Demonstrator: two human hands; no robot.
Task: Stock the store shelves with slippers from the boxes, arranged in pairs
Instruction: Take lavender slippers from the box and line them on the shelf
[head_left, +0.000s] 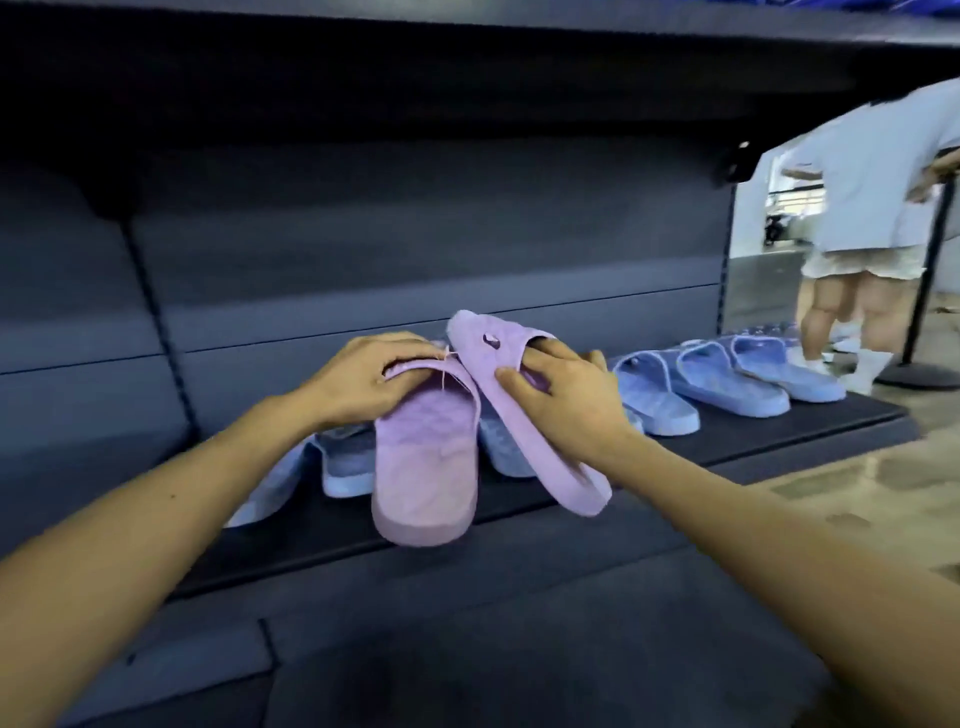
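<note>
I hold two purple slippers above the dark shelf board (753, 431). My left hand (363, 379) grips the strap of the left purple slipper (423, 467), whose sole hangs toward me. My right hand (561, 395) grips the right purple slipper (519, 410) by its strap, and this slipper is tilted on its side. A thin thread seems to join the two. Several blue slippers (727, 379) stand in a row on the shelf to the right. More blue slippers (337, 462) lie behind and left of the purple ones, partly hidden.
A dark back panel (415, 234) and an upper shelf (467, 31) close in the space above. A person in a white top (872, 208) stands at the right beyond the shelf end, beside a black stand with a round base (919, 374). A lower shelf (467, 649) lies below.
</note>
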